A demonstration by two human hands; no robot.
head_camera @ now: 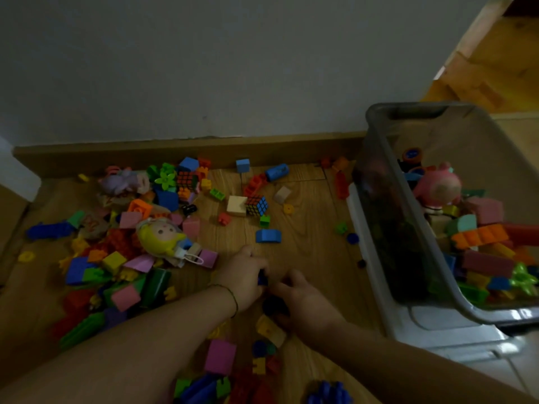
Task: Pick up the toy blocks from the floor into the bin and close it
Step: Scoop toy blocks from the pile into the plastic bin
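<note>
- Your translucent grey plastic bin (388, 234) stands open on the right, close to the wall, and I judge it partly filled. An orange studded brick (478, 236), other coloured blocks and a pink plush toy (437, 185) already lie inside.
- The white plastic lid (455, 339) lies flat on the floor at the bin's near side. The bin seems to rest partly on it. Closing is not yet done.
- Most of the job is left. A dense heap of coloured plastic blocks (116, 258) covers the wooden floor (306, 243) on your left, with a yellow-haired doll (163, 237) lying in it.
- Looser pieces sit in the middle, well apart from the bin: a blue arch-shaped block (268, 236), a cream cube (236, 205) touching a small puzzle cube (256, 205), and a blue cylinder (277, 172) near the skirting.
- More blocks lie near your arms, among them a magenta cube (220, 355) between your forearms.
- Your left hand (245, 275) is low over the floor, its fingers curled round a small dark blue block (262, 277).
- Your right hand (303, 298) is just beside it, fingers bent down over a dark piece (274, 306). The picture is too dim to show whether you grip it, so I cannot tell.
- My judgement: you are in the middle of the gathering stage, with many handfuls still to carry to the bin before the lid goes on.
</note>
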